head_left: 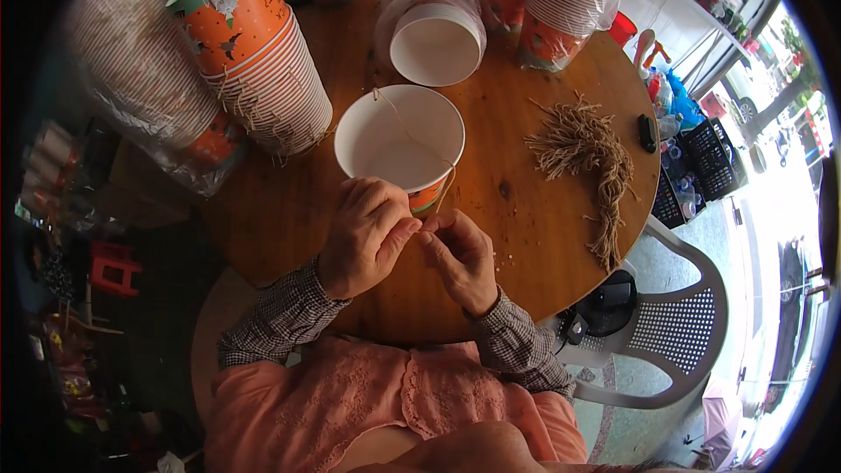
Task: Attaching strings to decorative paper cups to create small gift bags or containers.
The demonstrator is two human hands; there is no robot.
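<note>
A white-lined paper bucket [427, 198] with an orange printed outside stands before me on the table, its mouth up. A thin tan cord [447, 186] crosses its inside from a knot at the far rim and comes out over the near right rim. My left hand [368, 235] is closed at the bucket's near side, thumb and fingers pinched together. Close against it, my right hand [462, 254] pinches the cord's end with thumb and forefinger. The fingertips of both hands meet just below the rim; the exact hold of the left is partly hidden.
The round wooden table [526, 201] carries a bundle of tan cords [604, 166] at right. Tall stacks of orange paper buckets [263, 61] stand at left and far. A bagged bucket stack [435, 44] lies beyond. A grey plastic chair [674, 328] is at right.
</note>
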